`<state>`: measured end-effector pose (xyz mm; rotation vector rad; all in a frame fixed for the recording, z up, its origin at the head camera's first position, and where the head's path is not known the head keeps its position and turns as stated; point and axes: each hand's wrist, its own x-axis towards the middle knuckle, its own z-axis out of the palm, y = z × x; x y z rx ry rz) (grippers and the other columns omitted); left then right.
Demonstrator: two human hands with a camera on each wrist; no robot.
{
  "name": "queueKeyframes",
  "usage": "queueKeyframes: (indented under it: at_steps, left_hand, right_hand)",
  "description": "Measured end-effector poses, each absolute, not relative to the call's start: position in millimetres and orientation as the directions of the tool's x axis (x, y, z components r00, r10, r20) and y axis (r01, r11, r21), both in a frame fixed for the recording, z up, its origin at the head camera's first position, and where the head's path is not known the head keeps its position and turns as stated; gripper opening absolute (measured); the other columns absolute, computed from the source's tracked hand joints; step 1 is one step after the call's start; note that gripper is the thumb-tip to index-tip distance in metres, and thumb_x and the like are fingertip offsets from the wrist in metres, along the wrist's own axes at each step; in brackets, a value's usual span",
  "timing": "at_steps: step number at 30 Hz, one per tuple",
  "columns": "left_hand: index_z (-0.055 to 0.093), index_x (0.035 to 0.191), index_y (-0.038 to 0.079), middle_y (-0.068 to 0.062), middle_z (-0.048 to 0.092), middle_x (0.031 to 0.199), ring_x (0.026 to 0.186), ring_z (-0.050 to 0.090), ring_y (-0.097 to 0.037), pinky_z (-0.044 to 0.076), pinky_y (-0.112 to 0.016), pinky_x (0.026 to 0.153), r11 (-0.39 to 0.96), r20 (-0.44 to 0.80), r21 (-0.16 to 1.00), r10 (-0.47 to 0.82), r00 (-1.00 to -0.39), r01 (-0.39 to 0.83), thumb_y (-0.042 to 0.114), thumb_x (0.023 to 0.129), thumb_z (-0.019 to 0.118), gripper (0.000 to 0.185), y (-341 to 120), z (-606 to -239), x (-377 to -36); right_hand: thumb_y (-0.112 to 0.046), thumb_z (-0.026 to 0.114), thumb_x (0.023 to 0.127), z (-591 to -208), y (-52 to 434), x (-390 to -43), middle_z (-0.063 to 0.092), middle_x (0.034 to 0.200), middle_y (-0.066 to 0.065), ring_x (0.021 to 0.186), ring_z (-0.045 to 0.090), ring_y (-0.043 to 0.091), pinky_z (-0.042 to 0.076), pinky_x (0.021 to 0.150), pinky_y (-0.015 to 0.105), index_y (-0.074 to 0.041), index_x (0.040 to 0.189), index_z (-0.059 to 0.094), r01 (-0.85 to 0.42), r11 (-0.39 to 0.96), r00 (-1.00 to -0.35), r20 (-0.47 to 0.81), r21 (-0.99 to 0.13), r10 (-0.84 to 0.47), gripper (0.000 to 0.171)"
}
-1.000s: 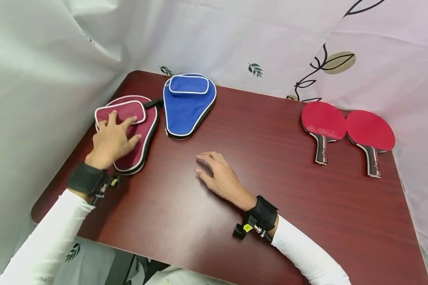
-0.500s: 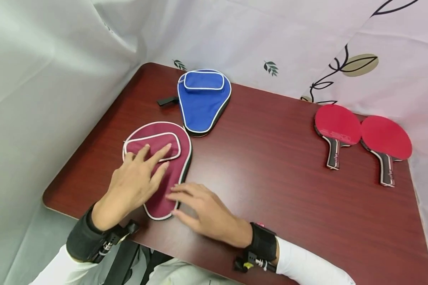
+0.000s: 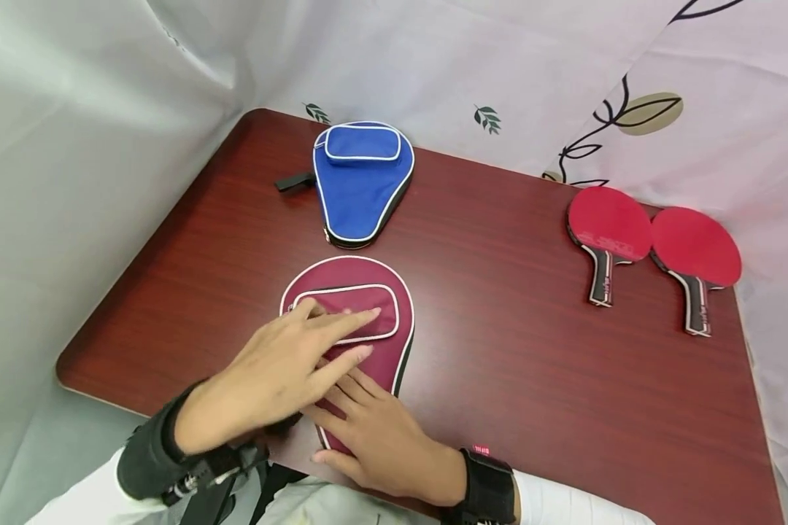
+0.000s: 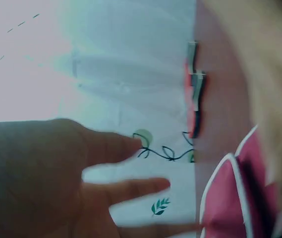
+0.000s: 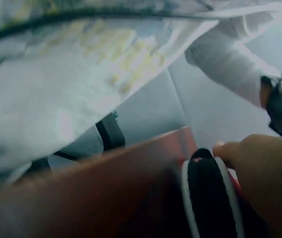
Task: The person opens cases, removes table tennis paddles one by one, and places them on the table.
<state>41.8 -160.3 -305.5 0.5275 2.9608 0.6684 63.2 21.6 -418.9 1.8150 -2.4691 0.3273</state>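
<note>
A maroon table tennis paddle case point(image 3: 348, 271) with white piping and a front pocket lies flat near the table's front edge, narrow end toward the person. Over its pocket is the left hand point(image 3: 276, 372), fingers spread and mostly straight. The right hand point(image 3: 390, 441) rests on the narrow part, fingers extended, partly below the left hand's fingers. In the right wrist view the case's black zipped side point(image 5: 210, 198) shows beside the right thumb. The left wrist view has the left hand point(image 4: 46, 168) with loose fingers and a corner of the case. Both hands cover the case's lower left portion.
A blue paddle case point(image 3: 361, 193) lies at the back left, with a black strap point(image 3: 294, 182) at its left. Two red paddles point(image 3: 609, 222) lie at the back right, black handles toward the person. White patterned cloth point(image 3: 433, 65) hangs behind the brown table point(image 3: 499, 313).
The maroon case has come from beside the blue case at the back left to the table's front middle. The left hand moved along with it, and the right hand came onto its narrow end.
</note>
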Motion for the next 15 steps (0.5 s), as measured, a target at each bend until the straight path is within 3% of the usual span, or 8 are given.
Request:
queueKeyframes:
  at_steps: [3,7,9,13,15]
  left_hand:
    - [0.058,0.144,0.031,0.003,0.063,0.137,0.118,0.054,-0.019,0.053,-0.045,0.085,0.793,0.086,0.472,0.394,-0.915,0.385,0.048,0.1,0.059,0.048,-165,-308,-1]
    - [0.054,0.148,0.018,-0.013,0.046,0.155,0.138,0.043,-0.033,0.043,-0.058,0.104,0.82,0.147,0.403,0.38,-0.913,0.406,0.043,0.101,0.058,0.053,-168,-326,-78]
    - [0.046,0.154,0.017,-0.02,0.033,0.161,0.146,0.032,-0.042,0.034,-0.064,0.11,0.868,0.078,0.339,0.358,-0.93,0.362,0.044,0.102,0.056,0.059,-169,-334,-110]
    - [0.028,0.161,0.023,-0.021,0.013,0.167,0.152,0.008,-0.048,0.015,-0.071,0.115,0.933,-0.144,0.203,0.329,-0.933,0.298,0.052,0.103,0.048,0.068,-170,-348,-153]
    - [0.023,0.163,0.024,-0.021,0.009,0.168,0.152,0.003,-0.049,0.012,-0.074,0.114,0.942,-0.204,0.161,0.324,-0.924,0.295,0.055,0.103,0.047,0.072,-169,-355,-168]
  right_hand:
    - [-0.053,0.043,0.104,-420,27,67,0.023,0.167,0.007,0.156,0.007,0.026,0.009,0.125,0.043,-0.021,0.157,0.039,-0.932,0.329,-0.353,0.171,-0.155,-0.92,0.063]
    - [-0.053,0.046,0.103,-421,33,74,0.019,0.169,0.004,0.157,0.005,0.024,0.008,0.125,0.042,-0.023,0.158,0.037,-0.902,0.386,-0.417,0.156,-0.197,-0.895,0.063]
    - [-0.053,0.046,0.103,-421,35,77,0.019,0.168,0.003,0.157,0.006,0.024,0.009,0.125,0.042,-0.023,0.158,0.037,-0.888,0.414,-0.447,0.165,-0.2,-0.879,0.063]
    - [-0.053,0.048,0.103,-425,45,79,0.021,0.168,0.003,0.156,0.011,0.024,0.011,0.125,0.043,-0.022,0.158,0.037,-0.857,0.469,-0.508,0.201,-0.212,-0.837,0.064]
    - [-0.052,0.05,0.102,-426,54,78,0.022,0.168,0.003,0.156,0.013,0.025,0.012,0.125,0.043,-0.022,0.158,0.038,-0.84,0.494,-0.537,0.217,-0.226,-0.815,0.064]
